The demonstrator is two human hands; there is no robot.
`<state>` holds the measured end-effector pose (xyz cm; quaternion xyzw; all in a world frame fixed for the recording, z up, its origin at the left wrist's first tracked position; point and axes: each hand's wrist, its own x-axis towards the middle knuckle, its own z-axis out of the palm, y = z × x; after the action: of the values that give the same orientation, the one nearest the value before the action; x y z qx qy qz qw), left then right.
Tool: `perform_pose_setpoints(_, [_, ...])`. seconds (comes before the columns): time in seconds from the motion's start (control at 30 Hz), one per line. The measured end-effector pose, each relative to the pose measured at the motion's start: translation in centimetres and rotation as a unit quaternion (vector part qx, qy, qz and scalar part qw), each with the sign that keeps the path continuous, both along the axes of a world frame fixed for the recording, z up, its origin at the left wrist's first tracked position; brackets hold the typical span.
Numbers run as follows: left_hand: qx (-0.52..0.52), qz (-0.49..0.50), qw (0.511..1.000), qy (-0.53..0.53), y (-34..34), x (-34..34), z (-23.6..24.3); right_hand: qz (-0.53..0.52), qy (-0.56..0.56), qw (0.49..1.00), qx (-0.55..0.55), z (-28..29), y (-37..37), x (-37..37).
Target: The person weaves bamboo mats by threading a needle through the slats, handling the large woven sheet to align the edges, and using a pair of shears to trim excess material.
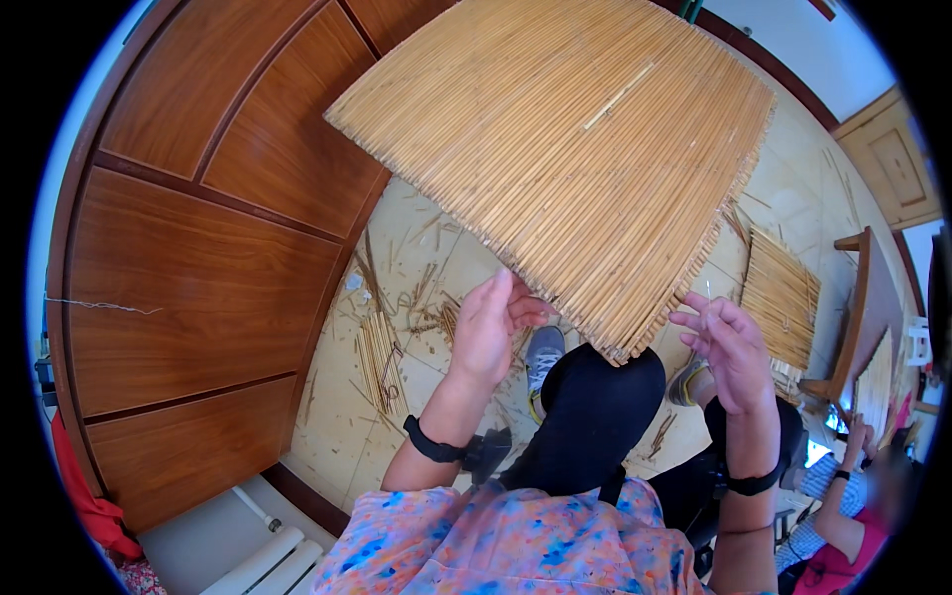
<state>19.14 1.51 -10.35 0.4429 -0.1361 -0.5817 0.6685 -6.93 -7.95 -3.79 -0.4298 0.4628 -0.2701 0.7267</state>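
A large mat of straw-coloured reed stalks, bound side by side, spreads across the upper middle, its near corner just above my knee. My left hand is at the mat's near left edge, fingers apart and partly curled, their tips close to the stalk ends. At the mat's right edge is my right hand, thumb and fingers drawn together near the stalk ends; whatever lies between them is too small to make out. One paler stalk stands out on the mat's surface.
Loose stalks and scraps litter the tiled floor at left, beside a wooden cabinet. A smaller reed mat lies at right near a wooden bench. Another person sits at lower right, hands at another mat.
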Motion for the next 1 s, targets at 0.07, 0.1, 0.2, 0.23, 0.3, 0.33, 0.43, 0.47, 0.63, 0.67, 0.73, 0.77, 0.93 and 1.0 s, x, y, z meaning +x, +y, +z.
perform_pose_setpoints(0.07, [0.002,0.009,1.0,0.003,0.1,0.1,-0.2,0.002,0.001,1.0,0.005,0.1,-0.2,0.2])
perform_pose_setpoints(0.1, [-0.001,0.014,1.0,0.003,0.0,0.1,-0.1,0.005,0.006,1.0,0.002,0.4,-0.1,0.2])
perform_pose_setpoints(0.2, [-0.013,-0.016,1.0,-0.001,-0.2,0.3,0.6,0.012,0.004,1.0,-0.003,0.4,-0.2,-0.1])
perform_pose_setpoints(0.23, [-0.013,-0.015,1.0,-0.002,-0.3,0.3,0.6,0.015,-0.002,1.0,-0.005,0.3,-0.3,-0.2])
perform_pose_setpoints(0.3, [-0.002,-0.014,1.0,0.007,-0.4,0.3,0.8,0.013,-0.001,1.0,-0.004,0.2,-0.4,-0.3])
perform_pose_setpoints(0.33, [-0.002,-0.015,1.0,0.006,-0.5,0.3,0.8,0.011,0.0,1.0,-0.003,0.1,-0.5,-0.3])
perform_pose_setpoints(0.43, [0.01,-0.009,1.0,0.014,-0.8,0.2,0.9,0.016,-0.006,1.0,-0.01,-0.1,-0.6,-0.4])
perform_pose_setpoints(0.47, [0.015,-0.004,1.0,0.007,-0.8,0.1,0.9,0.015,-0.007,1.0,-0.009,-0.1,-0.6,-0.4])
perform_pose_setpoints(0.63, [0.028,0.004,0.999,-0.016,-1.1,-0.3,1.0,0.021,-0.008,1.0,-0.015,0.0,-0.6,-0.7])
perform_pose_setpoints(0.67, [0.033,0.004,0.999,-0.023,-1.1,-0.4,1.2,0.02,-0.009,1.0,-0.016,0.0,-0.7,-0.7])
perform_pose_setpoints(0.73, [0.038,0.003,0.999,-0.03,-1.1,-0.6,1.6,0.014,0.0,1.0,-0.01,-0.1,-0.6,-0.7])
perform_pose_setpoints(0.77, [0.043,-0.003,0.998,-0.039,-1.1,-0.7,1.9,0.014,0.0,1.0,-0.01,-0.1,-0.6,-0.7])
perform_pose_setpoints(0.93, [0.024,-0.02,1.0,-0.004,-0.9,0.0,2.2,0.014,-0.014,1.0,-0.011,-0.1,-0.5,-0.7])
perform_pose_setpoints(1.0, [0.04,-0.012,0.999,0.019,-1.0,0.0,2.1,0.012,-0.014,1.0,-0.009,-0.3,-0.5,-0.8])
